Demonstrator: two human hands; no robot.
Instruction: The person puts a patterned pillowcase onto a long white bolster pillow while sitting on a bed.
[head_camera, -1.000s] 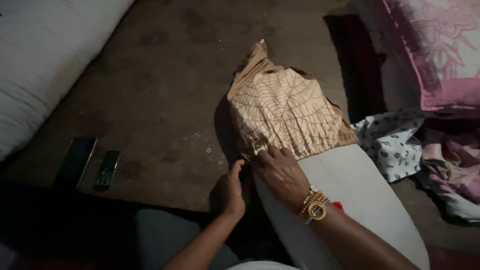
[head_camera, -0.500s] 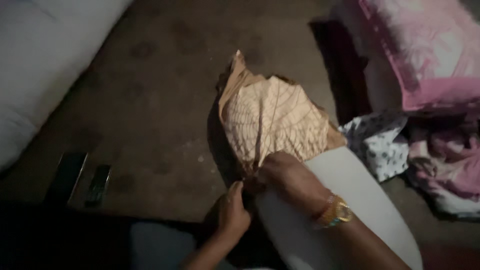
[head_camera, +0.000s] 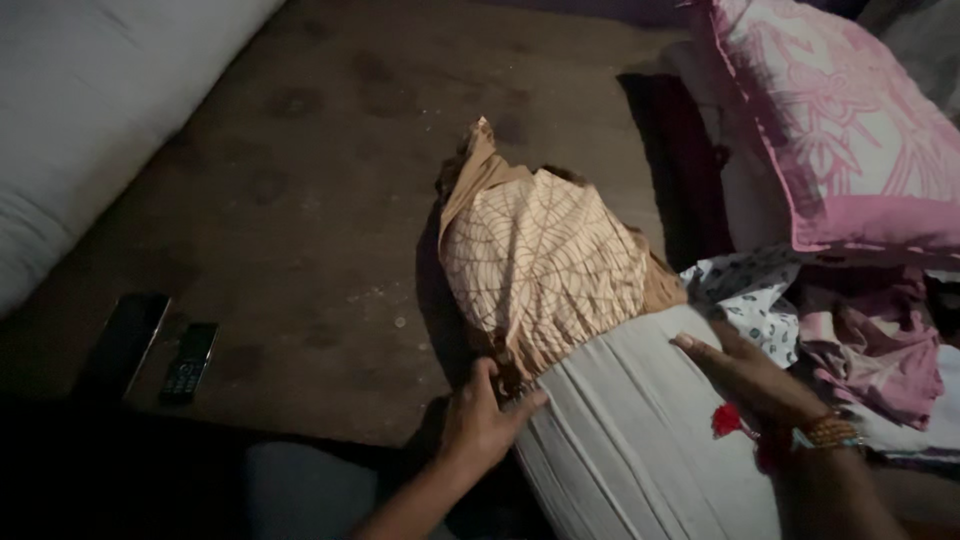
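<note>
A long white bolster pillow lies on the brown floor, its far end inside a tan cover with a white leaf pattern. My left hand grips the cover's lower edge at the pillow's left side. On the pillow's right side, by the cover's hem, my right hand rests flat with fingers spread. That wrist wears gold bangles and a red thread tassel.
A pink patterned pillow lies at the upper right above crumpled pink and white printed cloths. Two dark phones sit on the floor at the left. A white mattress edge fills the upper left.
My right hand moved from the cover's left hem across to the pillow's right side. The cover sits a little further down the pillow. The view shifted slightly.
</note>
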